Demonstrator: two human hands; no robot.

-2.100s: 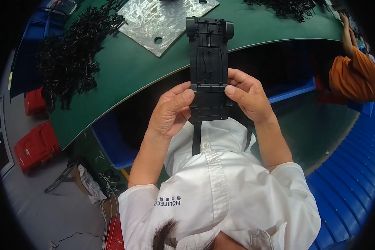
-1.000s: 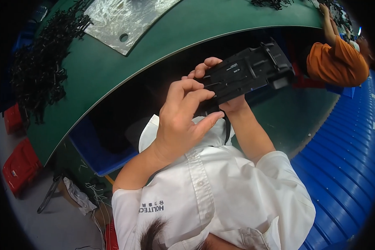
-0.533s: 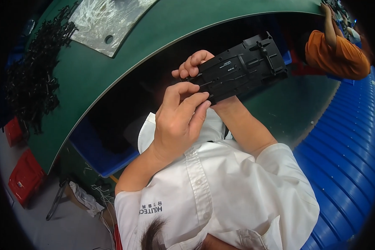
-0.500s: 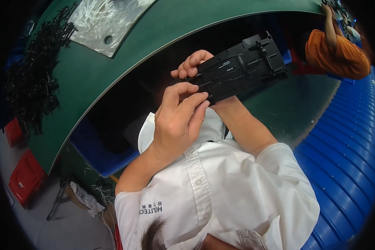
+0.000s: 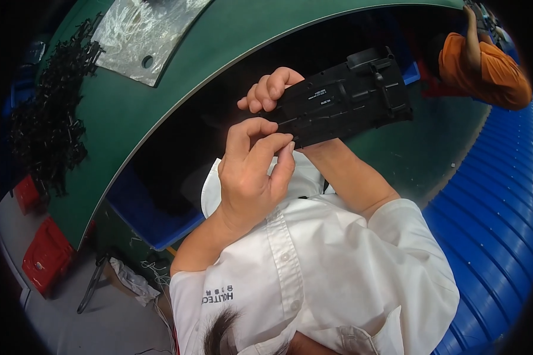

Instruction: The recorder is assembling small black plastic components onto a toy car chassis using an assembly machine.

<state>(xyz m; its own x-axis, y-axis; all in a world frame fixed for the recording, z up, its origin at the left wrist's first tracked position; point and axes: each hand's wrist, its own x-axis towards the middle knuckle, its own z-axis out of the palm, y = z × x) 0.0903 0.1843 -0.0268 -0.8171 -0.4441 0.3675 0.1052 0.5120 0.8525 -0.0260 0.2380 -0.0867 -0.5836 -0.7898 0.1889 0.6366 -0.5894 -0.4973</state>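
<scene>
Barely shifted, the black plastic part [image 5: 343, 97] stays clamped between left hand [image 5: 251, 174] and right hand [image 5: 272, 89].

A green table [image 5: 177, 100] curves across the top, carrying a clear plastic sheet [image 5: 142, 32] and black parts [image 5: 47, 130]. Red crates [image 5: 44, 254] sit on grey floor [image 5: 53, 325]; blue bins [image 5: 491, 213] line the right.

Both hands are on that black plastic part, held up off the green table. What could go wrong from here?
The black plastic part is held in the air, clear of the green table; the right hand wraps only its near end, so it might tip or drop. The left hand pinches at its edge, where fingertips could slip.
</scene>
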